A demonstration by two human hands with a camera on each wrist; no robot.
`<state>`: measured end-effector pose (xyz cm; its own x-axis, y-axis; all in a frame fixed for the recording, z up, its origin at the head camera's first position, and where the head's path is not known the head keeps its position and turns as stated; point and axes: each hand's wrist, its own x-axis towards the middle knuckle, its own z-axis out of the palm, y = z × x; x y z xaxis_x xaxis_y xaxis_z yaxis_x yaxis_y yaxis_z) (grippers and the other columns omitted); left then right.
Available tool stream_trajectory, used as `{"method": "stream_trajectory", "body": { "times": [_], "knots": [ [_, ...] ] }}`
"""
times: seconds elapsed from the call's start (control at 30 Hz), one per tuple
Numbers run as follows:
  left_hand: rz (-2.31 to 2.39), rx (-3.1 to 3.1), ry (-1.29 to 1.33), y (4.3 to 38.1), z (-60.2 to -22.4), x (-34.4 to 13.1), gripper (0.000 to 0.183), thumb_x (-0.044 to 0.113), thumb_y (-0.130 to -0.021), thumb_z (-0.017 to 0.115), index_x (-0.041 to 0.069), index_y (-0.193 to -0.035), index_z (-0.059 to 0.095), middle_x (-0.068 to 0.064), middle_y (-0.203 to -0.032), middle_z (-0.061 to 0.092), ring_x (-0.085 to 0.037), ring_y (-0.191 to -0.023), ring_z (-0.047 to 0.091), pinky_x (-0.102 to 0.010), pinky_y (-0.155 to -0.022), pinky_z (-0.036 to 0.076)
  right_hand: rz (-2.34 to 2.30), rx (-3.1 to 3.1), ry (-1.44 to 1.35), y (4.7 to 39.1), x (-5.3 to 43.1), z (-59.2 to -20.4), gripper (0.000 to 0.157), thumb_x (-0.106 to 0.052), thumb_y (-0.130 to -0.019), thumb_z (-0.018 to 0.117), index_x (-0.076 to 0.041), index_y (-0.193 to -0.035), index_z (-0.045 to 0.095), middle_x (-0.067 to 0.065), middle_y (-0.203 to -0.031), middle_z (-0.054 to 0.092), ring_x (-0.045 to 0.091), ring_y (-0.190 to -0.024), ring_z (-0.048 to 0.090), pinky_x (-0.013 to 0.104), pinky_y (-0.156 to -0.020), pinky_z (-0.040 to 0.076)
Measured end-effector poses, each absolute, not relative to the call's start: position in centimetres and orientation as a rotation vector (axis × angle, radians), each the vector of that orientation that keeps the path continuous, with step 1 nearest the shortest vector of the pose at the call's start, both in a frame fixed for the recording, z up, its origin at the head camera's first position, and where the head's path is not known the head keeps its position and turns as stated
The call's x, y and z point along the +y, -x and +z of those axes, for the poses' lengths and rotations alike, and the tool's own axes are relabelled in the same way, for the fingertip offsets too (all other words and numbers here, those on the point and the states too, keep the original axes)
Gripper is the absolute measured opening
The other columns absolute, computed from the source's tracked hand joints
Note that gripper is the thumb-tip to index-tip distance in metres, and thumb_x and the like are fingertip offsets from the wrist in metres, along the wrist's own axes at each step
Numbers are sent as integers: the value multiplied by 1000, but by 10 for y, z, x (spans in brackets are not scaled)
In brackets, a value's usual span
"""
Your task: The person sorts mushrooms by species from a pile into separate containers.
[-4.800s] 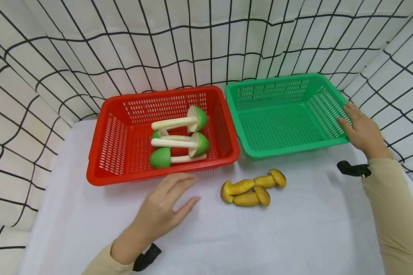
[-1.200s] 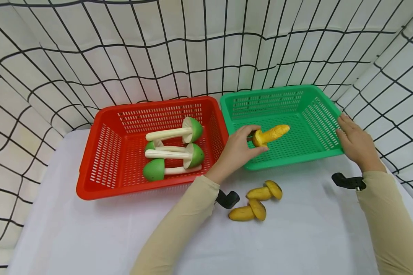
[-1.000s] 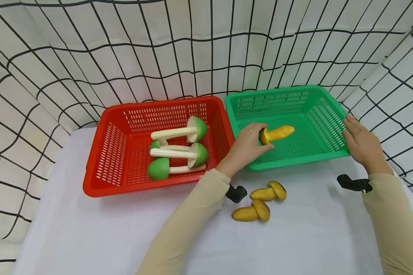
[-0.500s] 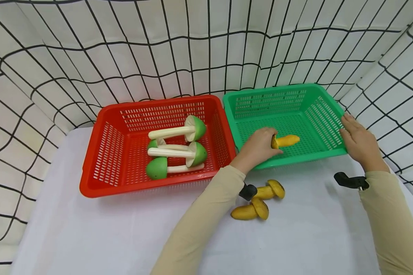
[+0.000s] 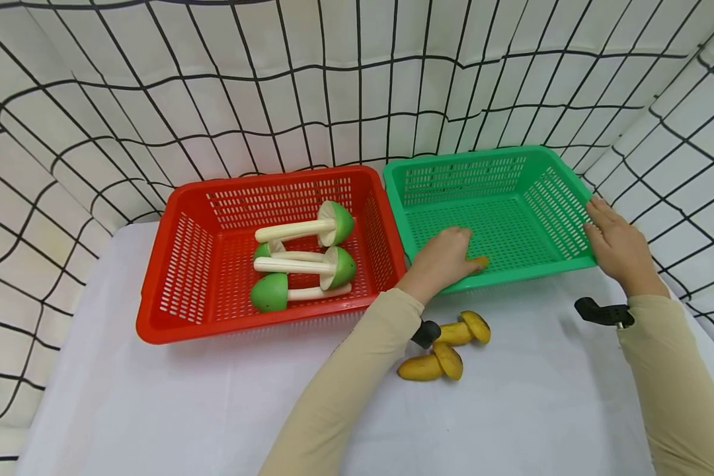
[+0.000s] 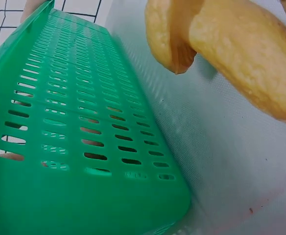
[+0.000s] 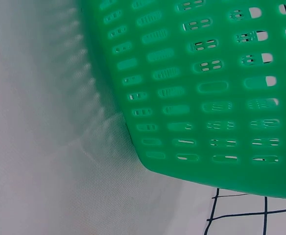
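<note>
My left hand reaches down inside the green basket, near its front left corner. It holds a yellow mushroom; only a small tip shows past the thumb, and the fingers hide the rest. My right hand grips the basket's right rim, thumb on the inner side. On the white cloth in front lie two more yellow mushrooms, one behind the other, partly covered by the left wrist's black camera mount. The left wrist view shows yellow mushroom surfaces beside the basket's slotted wall.
A red basket stands against the green one on the left. Several green-capped mushrooms with long white stems lie in it. Behind both baskets rises a white cloth wall with a black grid. White cloth covers the table.
My left hand picked up a yellow mushroom from the cloth, carried it over the green basket and lowered it inside. My right hand stays at the basket's rim. The head view shifted slightly.
</note>
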<state>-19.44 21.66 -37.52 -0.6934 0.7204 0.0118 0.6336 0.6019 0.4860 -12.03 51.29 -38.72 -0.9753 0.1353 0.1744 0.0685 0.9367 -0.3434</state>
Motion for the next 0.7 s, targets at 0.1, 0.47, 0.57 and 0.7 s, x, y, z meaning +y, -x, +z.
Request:
{"method": "stream_trajectory", "body": {
  "times": [0.1,0.47,0.57,0.7],
  "knots": [
    [751,2632,-1095,195,-374,216,54,31,-88,67,3,-132,53,-8,-131,55,-17,-115,55,-22,-89,47,505,-2898,146,121,514,-388,54,-26,-101,23,3,-147,22,19,-153,17,39,-140,14,63,-106,15],
    [1210,2481,-1055,186,-359,195,47,25,-88,68,6,-129,56,-5,-125,59,-14,-114,55,-17,-92,43,496,-2906,152,120,515,-388,54,-26,-101,23,4,-146,23,20,-153,17,40,-140,14,63,-105,15],
    [1315,2439,-1066,178,-356,184,46,24,-87,69,6,-128,57,-4,-125,59,-14,-112,56,-16,-91,43,494,-2905,154,120,515,-387,54,-26,-102,23,5,-146,23,20,-153,17,40,-140,14,63,-105,16],
    [1362,2409,-1089,162,-353,167,44,23,-86,71,5,-125,59,-3,-123,61,-14,-108,58,-15,-89,43,493,-2904,145,121,515,-387,54,-26,-102,23,5,-146,23,20,-153,18,39,-140,14,61,-107,15]
  ]
}}
